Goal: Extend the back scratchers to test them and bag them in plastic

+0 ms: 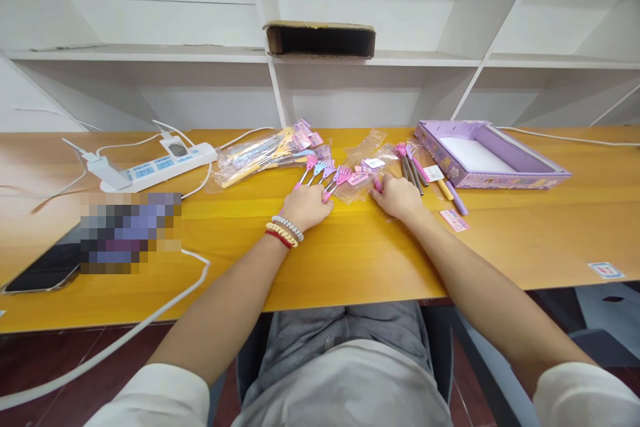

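My left hand (309, 208) is closed around several small back scratchers (327, 175), whose pink and blue claw-shaped heads fan out beyond the fingers on metal stems. My right hand (397, 197) is curled at the middle of the desk with a pink handle (378, 184) at its fingertips; the rest of that item is hidden. Between the hands lie clear plastic wrappers (357, 192) and pink cards (358, 178). Just past my right hand rest more scratchers (406, 159) with pink and purple heads, along with a yellow handle (444, 188) and a purple handle (457, 199).
A purple tray-like box (520, 181) stands at the right. Bagged scratchers (265, 159) lie behind my left hand. Leftward are a white power strip (160, 167) with cables and a phone (47, 267). A pink card (454, 220) lies flat, and a cardboard box (320, 25) sits on the shelf.
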{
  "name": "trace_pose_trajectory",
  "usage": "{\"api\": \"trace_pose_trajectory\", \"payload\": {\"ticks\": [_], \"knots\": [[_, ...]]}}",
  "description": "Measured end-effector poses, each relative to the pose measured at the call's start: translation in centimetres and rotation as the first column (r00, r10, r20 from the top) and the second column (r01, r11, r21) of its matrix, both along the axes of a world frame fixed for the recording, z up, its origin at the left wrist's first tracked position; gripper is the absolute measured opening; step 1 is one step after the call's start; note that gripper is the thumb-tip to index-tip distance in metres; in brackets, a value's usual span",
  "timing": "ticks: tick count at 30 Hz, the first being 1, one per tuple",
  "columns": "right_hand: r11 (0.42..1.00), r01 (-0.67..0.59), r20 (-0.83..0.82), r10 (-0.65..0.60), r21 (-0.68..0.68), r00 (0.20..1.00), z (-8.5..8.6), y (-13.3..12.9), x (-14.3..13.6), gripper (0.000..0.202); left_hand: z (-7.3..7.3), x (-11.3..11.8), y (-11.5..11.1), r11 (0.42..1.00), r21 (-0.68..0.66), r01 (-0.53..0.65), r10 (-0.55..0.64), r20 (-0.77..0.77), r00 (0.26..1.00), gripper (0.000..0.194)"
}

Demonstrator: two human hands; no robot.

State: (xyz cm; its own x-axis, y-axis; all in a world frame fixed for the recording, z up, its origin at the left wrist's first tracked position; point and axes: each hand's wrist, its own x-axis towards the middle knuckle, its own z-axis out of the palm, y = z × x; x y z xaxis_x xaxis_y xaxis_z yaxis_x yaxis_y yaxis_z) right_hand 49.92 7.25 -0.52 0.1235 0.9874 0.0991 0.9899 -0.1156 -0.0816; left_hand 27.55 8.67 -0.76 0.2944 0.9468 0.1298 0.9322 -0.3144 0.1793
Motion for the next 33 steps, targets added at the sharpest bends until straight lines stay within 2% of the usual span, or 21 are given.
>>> {"api": "trace_pose_trajectory", "payload": {"ticks": [11,16,19,23,25,27,28,30,32,33], "knots": [[1.000,-0.023,-0.016,0.023,-0.020,1.000,-0.4,0.2,-0.3,0.040,0.0,0.0,-0.1,1.000,0.002,0.003,-0.003,-0.007,1.000,0.024],[0.998,-0.070,-0.040,0.070,-0.003,0.997,-0.6,0.4,0.2,0.035,0.0,0.1,-0.1,1.000,0.012,0.007,-0.006,-0.007,1.000,0.023],[0.995,-0.090,-0.097,0.093,0.030,0.991,-0.4,0.4,0.6,0.031,0.0,0.1,-0.1,1.000,0.016,0.012,-0.012,-0.001,1.000,0.023],[0.990,-0.098,-0.296,0.123,0.101,0.947,0.6,0.1,1.4,0.019,0.1,0.0,-0.2,1.000,0.007,-0.003,0.003,-0.003,1.000,0.023],[0.983,-0.095,-0.428,0.154,0.155,0.890,1.4,-0.2,2.0,0.020,0.1,0.0,-0.2,1.000,0.001,-0.016,0.016,0.004,1.000,0.024],[0.978,-0.098,-0.595,0.189,0.183,0.781,2.2,-0.5,2.8,0.020,0.3,0.1,-0.2,1.000,0.000,-0.023,0.023,0.024,0.999,0.024],[0.977,-0.112,-0.689,0.206,0.179,0.695,2.5,-0.7,3.1,0.019,0.5,0.1,-0.3,1.000,0.005,-0.020,0.020,0.042,0.999,0.024],[0.969,-0.184,-0.850,0.232,0.162,0.473,2.9,-1.0,3.6,0.016,0.9,0.3,-0.6,1.000,0.028,0.011,-0.013,0.096,0.995,0.028],[0.944,-0.273,-0.926,0.262,0.187,0.273,3.0,-1.3,3.5,0.015,1.4,0.5,-1.1,0.994,0.055,0.096,-0.104,0.161,0.982,0.038],[0.927,-0.309,-0.938,0.282,0.212,0.204,2.9,-1.4,3.2,0.016,1.6,0.7,-1.3,0.986,0.063,0.152,-0.162,0.198,0.967,0.044]]}}
